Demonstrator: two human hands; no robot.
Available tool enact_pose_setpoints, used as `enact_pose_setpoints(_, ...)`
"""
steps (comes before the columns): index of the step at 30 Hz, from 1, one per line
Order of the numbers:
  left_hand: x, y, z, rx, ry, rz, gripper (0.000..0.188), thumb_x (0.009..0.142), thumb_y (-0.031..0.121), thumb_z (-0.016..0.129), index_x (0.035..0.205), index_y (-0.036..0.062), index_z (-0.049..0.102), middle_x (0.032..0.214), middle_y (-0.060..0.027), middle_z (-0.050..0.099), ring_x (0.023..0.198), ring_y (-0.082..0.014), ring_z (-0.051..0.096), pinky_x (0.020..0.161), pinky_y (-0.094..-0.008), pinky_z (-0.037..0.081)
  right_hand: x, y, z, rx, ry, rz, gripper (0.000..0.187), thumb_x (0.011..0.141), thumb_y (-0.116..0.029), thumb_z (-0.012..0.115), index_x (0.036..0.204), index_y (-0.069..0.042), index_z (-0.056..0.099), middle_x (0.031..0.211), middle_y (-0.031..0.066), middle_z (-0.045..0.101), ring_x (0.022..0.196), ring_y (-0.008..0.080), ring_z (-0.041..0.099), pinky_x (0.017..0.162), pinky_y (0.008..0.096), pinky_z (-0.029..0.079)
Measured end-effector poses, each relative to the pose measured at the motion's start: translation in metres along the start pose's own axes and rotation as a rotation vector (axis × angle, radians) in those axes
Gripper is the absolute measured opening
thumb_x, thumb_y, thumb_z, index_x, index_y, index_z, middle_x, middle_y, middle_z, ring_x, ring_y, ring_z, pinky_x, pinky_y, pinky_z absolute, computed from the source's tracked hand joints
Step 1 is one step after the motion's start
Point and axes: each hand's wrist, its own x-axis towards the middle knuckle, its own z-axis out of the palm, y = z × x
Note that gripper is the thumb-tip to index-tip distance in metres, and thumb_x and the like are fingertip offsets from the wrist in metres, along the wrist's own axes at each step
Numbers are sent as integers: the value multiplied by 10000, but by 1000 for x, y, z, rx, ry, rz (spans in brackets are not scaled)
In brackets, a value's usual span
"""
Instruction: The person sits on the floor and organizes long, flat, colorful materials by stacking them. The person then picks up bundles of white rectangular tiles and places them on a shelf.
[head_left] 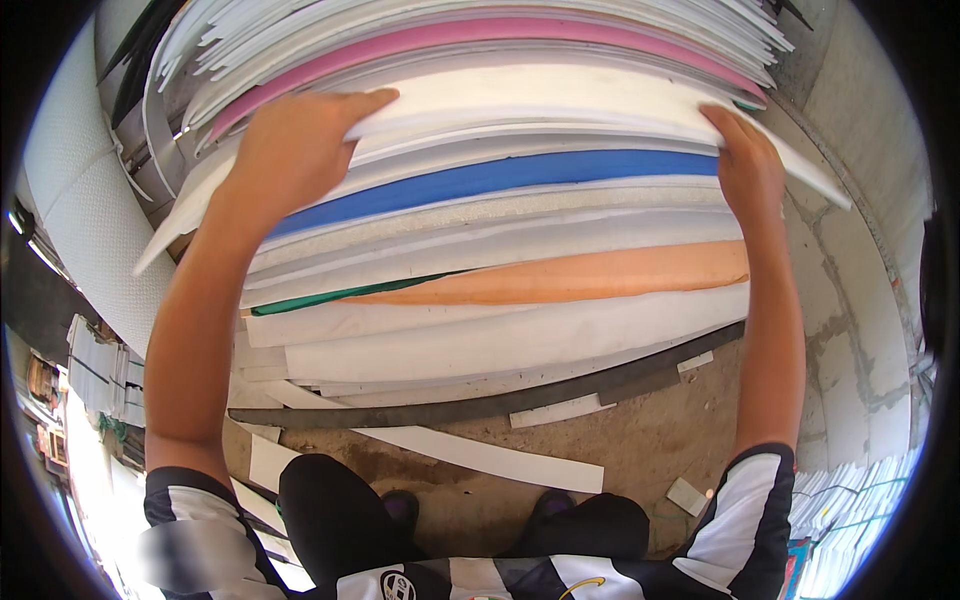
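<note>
Shirt [475, 578] is filling 6 o'clock | left hand [293, 148], 10 o'clock, is gripping white sheet [540, 92] by its near edge, digits slightly parted | right hand [750, 165], 2 o'clock, is gripping it too, fingers curling over, thumb hidden | white sheet is spanning 12 o'clock | blue sheet [540, 175] is showing below, toward centre

Smooth, matt, foam-like white sheet [540, 95]

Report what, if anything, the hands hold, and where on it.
A white sheet: the left hand and right hand grip its near long edge, one toward each end.
</note>
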Motion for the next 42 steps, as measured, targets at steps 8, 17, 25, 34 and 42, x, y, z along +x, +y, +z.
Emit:
enact_pose_setpoints(8, 60, -58, 148, 58, 79, -216, 552, 944, 580, 562, 1427, 313, 557, 1385, -101, 621, 1170, -349, 642, 876, -490, 564, 37, -19, 150, -496, -284, 124, 390, 923, -123, 591, 1285, -265, 618, 1031, 58, 618, 948, 280, 636, 771, 412, 555)
enact_pose_setpoints(17, 91, -94, 202, -14, 91, -190, 686, 943, 729, 447, 1482, 309, 505, 1493, -115, 527, 1385, -374, 478, 1073, -532, 462, 45, -27, 201, -248, -408, 422, 394, 937, -93, 578, 1321, -186, 564, 1205, 167, 566, 1081, 361, 631, 892, 491, 587)
enact_pose_setpoints(25, 110, -73, 198, -1, -1, -292, 640, 1006, 650, 392, 1537, 298, 438, 1593, -184, 382, 1481, -423, 313, 1199, -594, 242, -3, -19, 210, 69, -149, 428, 546, 963, -57, 518, 1496, -161, 459, 1491, 267, 455, 1298, 436, 519, 1062, 498, 470)
enact_pose_setpoints(34, -57, 125, 238, -448, 379, 396, 490, 814, 311, 767, 1273, 186, 649, 1390, -129, 571, 1307, -365, 509, 1098, -534, 383, -171, -153, 99, 347, -238, 241, 580, 846, -192, 744, 1390, -173, 542, 1391, 217, 521, 1244, 416, 519, 1050, 498, 441)
enact_pose_setpoints(42, -273, 242, 337, -631, -836, 733, 485, 885, 408, 721, 1194, 56, 596, 1099, -145, 610, 1054, -328, 611, 867, -444, 516, -422, -277, 1, 645, -1307, 39, 676, 852, -419, 744, 1390, -71, 528, 1348, 187, 540, 1234, 353, 534, 1044, 478, 433)
